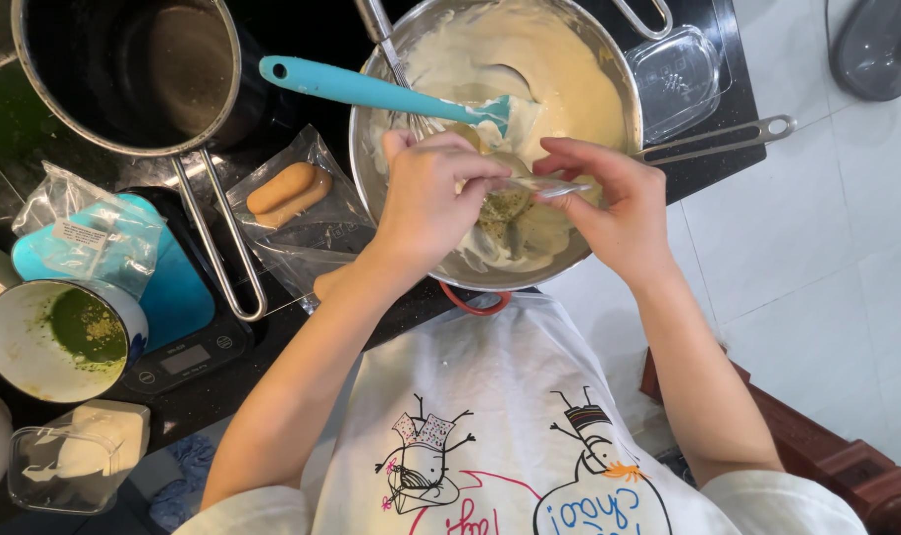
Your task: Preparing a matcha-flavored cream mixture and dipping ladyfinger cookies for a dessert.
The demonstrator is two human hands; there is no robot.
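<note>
A steel mixing bowl (371, 188) of pale cream stands on the dark counter, with soaked ladyfinger biscuits (515, 213) lying in the cream near its front. My left hand (425, 203) and my right hand (609, 203) meet over the bowl's front part. Between them they hold a thin metal utensil (554, 186), pinched at both ends; its type is unclear. A teal spatula (371, 91) rests across the bowl's left rim with its blade in the cream, beside a wire whisk (396, 59).
A large dark saucepan (133, 69) sits at upper left, its handle reaching toward me. A clear bag of ladyfingers (287, 193), a teal-topped kitchen scale (178, 307), a cup of green liquid (59, 337), and clear containers (673, 74) surround the bowl. White tiled floor lies right.
</note>
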